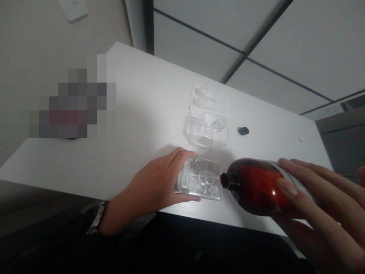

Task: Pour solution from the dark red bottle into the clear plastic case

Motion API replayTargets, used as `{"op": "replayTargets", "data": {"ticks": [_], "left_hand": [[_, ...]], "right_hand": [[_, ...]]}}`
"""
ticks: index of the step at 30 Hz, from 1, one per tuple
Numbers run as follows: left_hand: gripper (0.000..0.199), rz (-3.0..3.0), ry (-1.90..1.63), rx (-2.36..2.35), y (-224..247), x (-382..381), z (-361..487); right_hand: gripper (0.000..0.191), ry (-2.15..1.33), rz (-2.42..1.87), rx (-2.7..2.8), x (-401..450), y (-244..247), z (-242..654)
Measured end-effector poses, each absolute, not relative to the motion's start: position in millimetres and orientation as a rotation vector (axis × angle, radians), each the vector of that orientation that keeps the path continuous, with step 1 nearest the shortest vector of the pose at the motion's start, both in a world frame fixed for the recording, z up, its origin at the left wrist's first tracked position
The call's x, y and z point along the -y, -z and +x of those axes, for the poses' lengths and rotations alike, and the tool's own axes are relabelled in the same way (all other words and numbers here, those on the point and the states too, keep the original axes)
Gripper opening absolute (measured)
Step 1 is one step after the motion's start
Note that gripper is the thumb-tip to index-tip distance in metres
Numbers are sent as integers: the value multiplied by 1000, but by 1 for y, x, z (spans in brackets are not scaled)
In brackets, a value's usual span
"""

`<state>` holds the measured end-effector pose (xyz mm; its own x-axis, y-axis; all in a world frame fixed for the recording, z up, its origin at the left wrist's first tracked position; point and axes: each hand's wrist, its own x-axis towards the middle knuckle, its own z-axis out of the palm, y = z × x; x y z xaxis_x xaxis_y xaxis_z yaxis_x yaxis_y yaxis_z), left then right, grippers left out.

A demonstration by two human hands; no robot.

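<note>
My left hand (pixel 156 177) is wrapped around a clear square container (pixel 186 171) near the table's front edge, with thumb and fingers on opposite sides. My right hand (pixel 333 213) grips a red-brown bottle (pixel 256 186) with a pale label, tilted so its uncapped neck sits at the container's right rim. Clear liquid seems to run from the neck, and rippling rings show inside the container. Part of the label lies hidden under my right fingers.
Behind the container, a second clear box (pixel 201 137) stands beside crumpled clear plastic (pixel 208 101) on the white table (pixel 148 114). A dark cap (pixel 243 131) lies to their right. Grey-white panels (pixel 199 28) rise along the back edge. The left side is pixelated.
</note>
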<state>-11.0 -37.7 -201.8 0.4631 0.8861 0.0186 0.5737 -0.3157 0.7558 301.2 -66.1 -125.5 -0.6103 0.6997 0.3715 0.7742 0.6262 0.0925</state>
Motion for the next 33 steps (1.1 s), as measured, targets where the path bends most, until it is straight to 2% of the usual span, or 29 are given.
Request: {"op": "replayTargets", "data": {"ticks": [16,22,25,28,33], "left_hand": [[83,1999,-582,-1235,202,39,-10],[78,1963,-568,-1253,199,38,-11],[82,1986,-541,-1268,202,39,-13],[90,2054,-637,-1262,206,41,-16],[76,2148,-660,-1312,202,43,-32]], "right_hand": [[83,321,-1224,2506,68,122,297],[85,248,-1209,2373,66,125,284],[93,153,-1123,2315,57,134,282],[90,55,-1069,2215,47,148,280],[89,59,-1133,2002,39,182,279]]}}
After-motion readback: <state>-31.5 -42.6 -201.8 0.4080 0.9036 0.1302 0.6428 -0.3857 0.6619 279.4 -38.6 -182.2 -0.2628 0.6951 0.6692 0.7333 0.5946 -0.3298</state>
